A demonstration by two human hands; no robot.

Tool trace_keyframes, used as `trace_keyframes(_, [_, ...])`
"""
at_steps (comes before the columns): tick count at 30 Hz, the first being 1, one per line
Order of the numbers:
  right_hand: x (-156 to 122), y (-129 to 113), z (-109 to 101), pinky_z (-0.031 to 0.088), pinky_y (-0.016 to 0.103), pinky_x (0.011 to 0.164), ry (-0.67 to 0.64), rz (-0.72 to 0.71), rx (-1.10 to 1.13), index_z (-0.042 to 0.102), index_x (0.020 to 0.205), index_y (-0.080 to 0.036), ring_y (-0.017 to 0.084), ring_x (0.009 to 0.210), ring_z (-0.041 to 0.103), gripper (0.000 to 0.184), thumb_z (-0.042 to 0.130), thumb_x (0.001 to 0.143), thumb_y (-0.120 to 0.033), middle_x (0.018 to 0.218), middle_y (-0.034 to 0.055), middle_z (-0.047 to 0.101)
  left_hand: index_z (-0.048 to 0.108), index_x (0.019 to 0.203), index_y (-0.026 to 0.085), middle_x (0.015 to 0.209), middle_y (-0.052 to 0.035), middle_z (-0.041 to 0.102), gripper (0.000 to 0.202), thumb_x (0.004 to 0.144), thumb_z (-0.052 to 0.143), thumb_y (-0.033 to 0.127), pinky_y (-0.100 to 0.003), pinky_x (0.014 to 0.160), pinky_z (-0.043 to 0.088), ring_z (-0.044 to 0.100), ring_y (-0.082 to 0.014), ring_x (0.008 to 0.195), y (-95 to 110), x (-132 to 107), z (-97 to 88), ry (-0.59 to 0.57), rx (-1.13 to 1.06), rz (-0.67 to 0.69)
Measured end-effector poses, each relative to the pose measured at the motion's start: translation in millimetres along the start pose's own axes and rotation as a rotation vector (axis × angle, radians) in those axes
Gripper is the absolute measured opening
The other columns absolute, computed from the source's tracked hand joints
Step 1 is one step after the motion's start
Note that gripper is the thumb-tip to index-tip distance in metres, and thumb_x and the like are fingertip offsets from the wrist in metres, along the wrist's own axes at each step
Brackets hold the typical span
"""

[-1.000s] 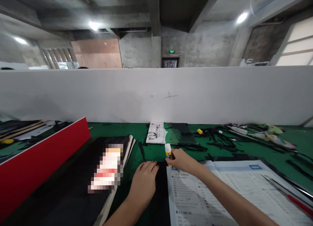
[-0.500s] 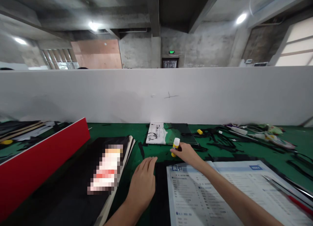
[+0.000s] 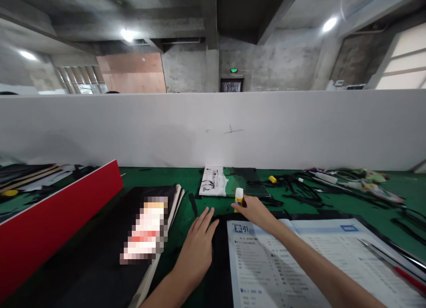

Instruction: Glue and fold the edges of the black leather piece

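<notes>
My right hand [image 3: 257,211] grips a small glue stick [image 3: 238,196] with a white cap and yellow body, held upright just beyond the top edge of an open printed book [image 3: 299,259]. My left hand [image 3: 197,248] lies flat with fingers stretched out on a black sheet [image 3: 218,272] beside the book's left edge. A green and white booklet [image 3: 229,182] lies right behind the glue stick.
A stack of black boards [image 3: 100,250] lies at the left, next to a red panel [image 3: 49,223]. Black strips, a yellow cap [image 3: 272,179] and tools litter the green mat [image 3: 333,206] at right. Scissors [image 3: 396,263] rest on the book. A white partition [image 3: 213,128] closes the back.
My right hand carried the glue stick away from the book's top corner, farther back toward the booklet. My left hand slid slightly forward and its fingers spread.
</notes>
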State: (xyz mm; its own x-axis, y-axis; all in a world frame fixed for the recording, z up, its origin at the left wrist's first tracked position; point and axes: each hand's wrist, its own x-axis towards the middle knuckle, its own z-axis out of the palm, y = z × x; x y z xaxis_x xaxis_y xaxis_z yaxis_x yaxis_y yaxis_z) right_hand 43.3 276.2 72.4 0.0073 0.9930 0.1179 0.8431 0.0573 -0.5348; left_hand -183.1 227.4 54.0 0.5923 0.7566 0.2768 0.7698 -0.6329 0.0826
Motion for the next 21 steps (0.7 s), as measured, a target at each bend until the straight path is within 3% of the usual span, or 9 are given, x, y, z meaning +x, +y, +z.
trace_keyframes(5, [-0.2, -8.6, -14.8, 0.037, 0.027, 0.06, 0.063, -0.022, -0.012, 0.054, 0.091, -0.016, 0.018, 0.07, 0.057, 0.018, 0.045, 0.089, -0.032, 0.079, 0.0068, 0.063, 0.04, 0.138, 0.012, 0.146, -0.0072, 0.038, 0.068, 0.073, 0.032, -0.004, -0.043, 0.111, 0.031, 0.028, -0.0199, 0.137, -3.6, 0.1, 5.8, -0.059, -0.009, -0.003])
trace_keyframes(10, [-9.3, -23.0, -41.5, 0.035, 0.028, 0.056, -0.04, -0.112, -0.042, 0.045, 0.118, -0.015, 0.021, 0.066, 0.056, 0.043, 0.05, 0.086, -0.043, 0.078, 0.0061, 0.062, 0.042, 0.136, 0.011, 0.143, -0.0088, 0.042, 0.063, 0.076, 0.03, -0.002, -0.041, 0.111, 0.032, 0.032, -0.0205, 0.135, -4.9, 0.4, 8.8, -0.033, -0.015, -0.02])
trace_keyframes(12, [-15.6, -29.6, -48.5, 0.035, 0.028, 0.058, -0.12, -0.169, -0.054, 0.049, 0.117, -0.018, 0.021, 0.069, 0.057, 0.047, 0.057, 0.081, -0.046, 0.08, 0.0054, 0.064, 0.042, 0.136, 0.011, 0.143, -0.0087, 0.043, 0.061, 0.078, 0.03, -0.002, -0.041, 0.111, 0.032, 0.033, -0.0203, 0.135, -5.2, 0.9, 9.4, -0.029, -0.016, -0.022])
trace_keyframes(16, [-27.7, -42.5, -54.0, 0.036, 0.026, 0.063, -0.243, -0.244, -0.071, 0.064, 0.099, -0.025, 0.021, 0.082, 0.059, 0.03, 0.064, 0.074, -0.041, 0.091, 0.0037, 0.067, 0.041, 0.137, 0.012, 0.143, -0.0082, 0.042, 0.062, 0.078, 0.03, -0.002, -0.043, 0.111, 0.032, 0.034, -0.0207, 0.134, -6.1, 0.8, 10.8, -0.034, -0.018, -0.031])
trace_keyframes(21, [-36.2, -55.0, -46.0, 0.031, 0.025, 0.057, -0.254, -0.243, -0.119, 0.062, 0.09, -0.025, 0.019, 0.077, 0.059, 0.02, 0.062, 0.072, -0.035, 0.082, 0.0017, 0.065, 0.039, 0.138, 0.013, 0.145, -0.0075, 0.04, 0.064, 0.076, 0.03, -0.002, -0.042, 0.111, 0.031, 0.034, -0.0199, 0.134, -7.3, 0.3, 14.3, -0.036, -0.014, -0.027])
